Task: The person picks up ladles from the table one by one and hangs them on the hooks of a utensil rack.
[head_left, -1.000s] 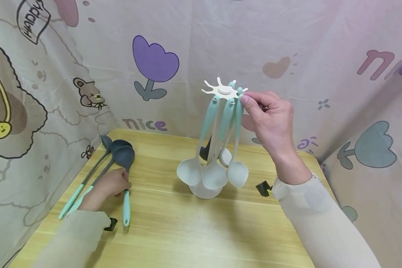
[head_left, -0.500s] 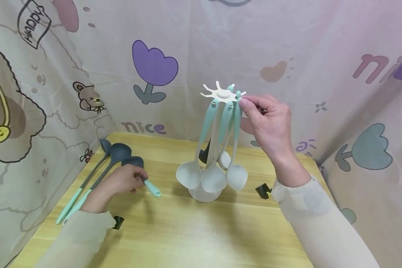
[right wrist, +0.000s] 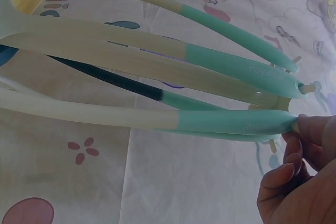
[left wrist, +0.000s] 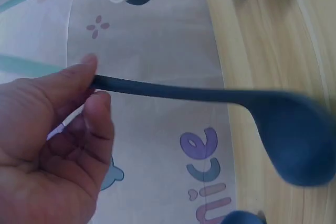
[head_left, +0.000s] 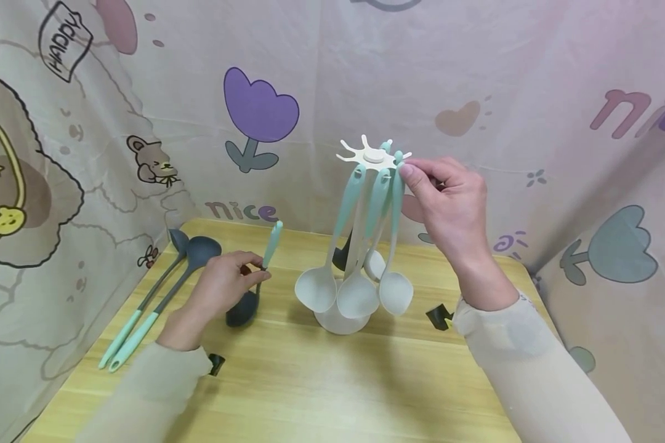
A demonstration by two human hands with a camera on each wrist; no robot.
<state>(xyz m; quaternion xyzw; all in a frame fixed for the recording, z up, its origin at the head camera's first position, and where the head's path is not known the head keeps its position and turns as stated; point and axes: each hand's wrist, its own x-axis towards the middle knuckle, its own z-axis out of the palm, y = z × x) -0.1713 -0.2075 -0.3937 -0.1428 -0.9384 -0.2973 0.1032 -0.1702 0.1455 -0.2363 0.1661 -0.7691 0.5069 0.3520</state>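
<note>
My left hand point(head_left: 224, 283) pinches a dark ladle point(left wrist: 173, 92) between thumb and fingers, near where its dark shaft meets the mint handle. The ladle stands nearly upright, bowl down and close over the table, with its handle end tipped up and right. A white rack point(head_left: 374, 156) with forked arms carries several utensils by their mint handles. Three white-bowled ones hang at the front, one being a white ladle point(head_left: 357, 296). My right hand point(head_left: 451, 197) pinches the handle top of the rightmost white spoon point(head_left: 396, 293), right at the rack's arm.
On the left of the wooden table point(head_left: 288, 381) lie two more dark utensils, a large ladle point(head_left: 204, 249) and a smaller one point(head_left: 178, 241), handles toward the front. A dark utensil point(head_left: 340, 257) hangs at the rack's rear. Printed cloth point(head_left: 354, 74) encloses the table's back and sides.
My left hand has lifted the dark ladle off the left of the table, carried it right toward the rack and swung its handle upward. My right hand keeps its hold at the rack.
</note>
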